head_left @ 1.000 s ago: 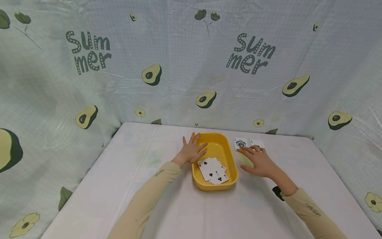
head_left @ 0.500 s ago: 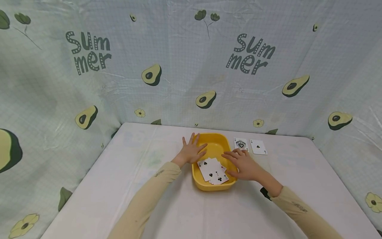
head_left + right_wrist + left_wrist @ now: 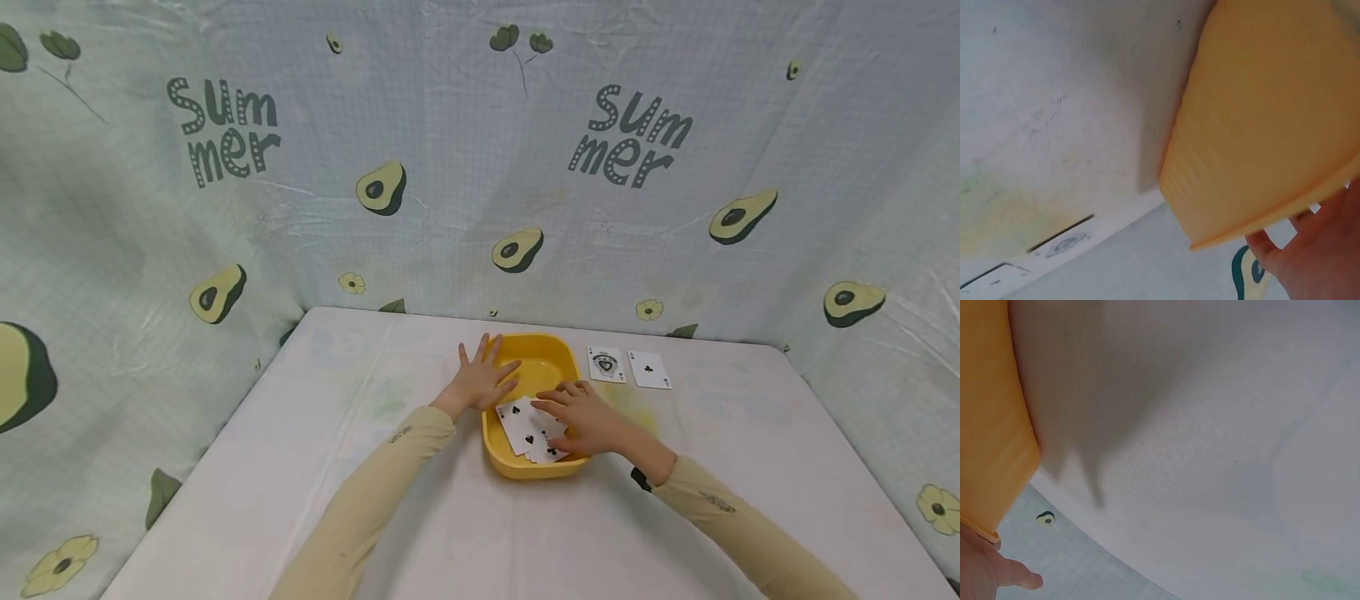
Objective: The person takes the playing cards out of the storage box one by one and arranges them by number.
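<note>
A yellow plastic tray (image 3: 542,367) stands on the table, with several playing cards (image 3: 517,423) fanned in its near end. My left hand (image 3: 477,383) rests on the left rim, fingers spread; part of it shows beside the yellow wall (image 3: 991,412) in the left wrist view. Over the right rim reaches my right hand (image 3: 588,419), its loosely bent fingers above the cards and covering some of them. I see nothing held in it; the right wrist view shows this hand (image 3: 1319,256) above the rim, its fingertips hidden.
Two playing cards lie face up side by side right of the tray's far end: one with a large round emblem (image 3: 606,364) and an ace of clubs (image 3: 649,370). A patterned cloth (image 3: 450,208) hangs behind the white table (image 3: 360,517).
My right hand has moved left, from beside the two laid-out cards to over the cards in the tray, uncovering the ace of clubs. The left hand has stayed on the rim.
</note>
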Demonstrator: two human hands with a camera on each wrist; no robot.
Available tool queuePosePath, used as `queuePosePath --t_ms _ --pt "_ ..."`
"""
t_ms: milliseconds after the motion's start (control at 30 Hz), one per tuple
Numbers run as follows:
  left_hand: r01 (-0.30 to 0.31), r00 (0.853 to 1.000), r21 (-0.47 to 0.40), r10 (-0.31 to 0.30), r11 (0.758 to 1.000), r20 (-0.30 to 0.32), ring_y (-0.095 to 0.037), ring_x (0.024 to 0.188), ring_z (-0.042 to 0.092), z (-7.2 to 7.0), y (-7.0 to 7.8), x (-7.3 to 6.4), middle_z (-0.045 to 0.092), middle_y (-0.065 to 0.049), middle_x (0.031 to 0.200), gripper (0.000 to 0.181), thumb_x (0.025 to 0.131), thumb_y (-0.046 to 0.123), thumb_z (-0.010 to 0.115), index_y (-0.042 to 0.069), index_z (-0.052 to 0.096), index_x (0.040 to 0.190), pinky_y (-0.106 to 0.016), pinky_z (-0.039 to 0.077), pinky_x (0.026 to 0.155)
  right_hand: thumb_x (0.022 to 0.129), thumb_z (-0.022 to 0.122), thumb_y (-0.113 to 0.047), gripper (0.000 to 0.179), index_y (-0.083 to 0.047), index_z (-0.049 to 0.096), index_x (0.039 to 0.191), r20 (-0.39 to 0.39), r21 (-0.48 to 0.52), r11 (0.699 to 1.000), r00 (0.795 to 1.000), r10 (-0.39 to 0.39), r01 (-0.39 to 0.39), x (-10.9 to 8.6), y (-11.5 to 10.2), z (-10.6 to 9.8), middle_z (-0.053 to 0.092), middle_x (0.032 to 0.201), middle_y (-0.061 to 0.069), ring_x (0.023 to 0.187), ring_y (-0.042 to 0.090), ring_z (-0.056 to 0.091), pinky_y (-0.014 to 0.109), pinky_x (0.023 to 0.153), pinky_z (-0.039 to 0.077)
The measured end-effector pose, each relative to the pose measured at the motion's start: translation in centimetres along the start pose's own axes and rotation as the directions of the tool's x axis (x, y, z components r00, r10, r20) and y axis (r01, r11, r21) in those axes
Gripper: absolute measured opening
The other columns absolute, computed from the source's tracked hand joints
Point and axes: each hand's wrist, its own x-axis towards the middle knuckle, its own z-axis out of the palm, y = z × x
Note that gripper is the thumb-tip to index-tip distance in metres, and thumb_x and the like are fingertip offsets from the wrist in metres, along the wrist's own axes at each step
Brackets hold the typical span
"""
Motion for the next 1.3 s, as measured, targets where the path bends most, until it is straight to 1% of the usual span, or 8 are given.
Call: queuePosePath --t_ms 200,433,600,867,900,1100,1133,1300 --pt "0.004 1.000 0.008 -0.004 1.000 0.017 -0.037 0.138 -0.002 0.0 0.0 0.2 0.002 -0.012 0.151 0.047 0.095 0.045 0.024 0.030 0.031 0.139 -0.068 0.006 0.100 0.080 0.061 -0.041 0.056 -0.016 0.048 0.128 0.043 -0.010 0.999 0.998 -0.042 0.043 0.7 -0.2 0.5 0.049 0.131 0.005 0.112 0.026 0.041 0.049 0.092 0.032" --pt "0.004 1.000 0.013 -0.005 1.000 0.016 -0.037 0.138 0.000 0.1 0.1 0.3 0.003 -0.012 0.151 0.047 0.095 0.045 0.025 0.029 0.031 0.139 -0.068 0.006 0.100 0.082 0.057 -0.043 0.053 -0.021 0.045 0.130 0.153 -0.009 1.000 0.988 0.010 -0.009 1.5 -0.6 0.9 0.046 0.134 0.004 0.118 0.028 0.038 0.055 0.096 0.027" --pt "0.008 1.000 0.010 -0.008 1.000 0.017 -0.037 0.138 0.000 0.0 0.1 0.3 0.003 -0.012 0.151 0.047 0.095 0.046 0.026 0.029 0.032 0.138 -0.068 0.006 0.100 0.082 0.057 -0.043 0.054 -0.024 0.045 0.131 0.202 -0.024 0.999 0.979 0.039 -0.034 2.0 -0.8 1.0 0.044 0.137 0.002 0.121 0.029 0.037 0.059 0.098 0.025" --pt "0.016 1.000 0.022 -0.016 1.000 0.023 -0.036 0.138 -0.001 -0.2 0.1 0.2 0.003 -0.011 0.152 0.047 0.095 0.046 0.026 0.029 0.031 0.139 -0.068 0.006 0.100 0.081 0.057 -0.046 0.055 -0.024 0.045 0.130 0.202 -0.063 0.998 0.979 0.032 -0.019 2.4 -0.9 1.0 0.047 0.129 0.003 0.118 0.028 0.038 0.058 0.097 0.027" --pt "0.007 1.000 0.041 -0.006 0.999 -0.002 -0.037 0.138 -0.002 1.6 -0.7 1.4 0.001 -0.011 0.152 0.049 0.094 0.050 0.021 0.031 0.030 0.139 -0.069 0.004 0.099 0.081 0.057 -0.047 0.056 -0.025 0.045 0.130 0.200 -0.070 0.997 0.979 0.030 -0.016 2.4 -0.8 1.1 0.047 0.128 0.003 0.118 0.028 0.038 0.058 0.097 0.028" --pt "0.010 1.000 0.044 -0.010 0.999 0.000 -0.037 0.138 -0.003 1.6 -0.7 1.3 0.001 -0.011 0.152 0.050 0.094 0.051 0.021 0.031 0.029 0.139 -0.069 0.004 0.099 0.079 0.055 -0.055 0.058 -0.026 0.046 0.128 0.192 -0.087 0.996 0.981 0.037 -0.020 2.6 -0.6 1.7 0.044 0.132 0.005 0.122 0.029 0.035 0.058 0.098 0.028" --pt "0.018 1.000 0.026 -0.019 1.000 0.022 -0.037 0.138 0.000 -0.1 0.2 0.2 0.003 -0.011 0.152 0.047 0.095 0.046 0.026 0.029 0.031 0.139 -0.068 0.006 0.100 0.078 0.055 -0.056 0.059 -0.026 0.046 0.128 0.192 -0.088 0.996 0.981 0.040 -0.024 2.6 -0.5 1.8 0.043 0.134 0.005 0.123 0.029 0.035 0.058 0.098 0.027" --pt "0.013 1.000 0.029 -0.014 0.999 0.012 -0.037 0.138 0.002 0.0 0.2 0.2 0.004 -0.012 0.151 0.047 0.095 0.045 0.028 0.029 0.032 0.138 -0.068 0.007 0.100 0.076 0.052 -0.063 0.061 -0.026 0.046 0.125 0.187 -0.114 0.993 0.981 0.050 -0.029 2.7 -0.5 2.2 0.044 0.133 0.005 0.122 0.028 0.036 0.058 0.098 0.027"
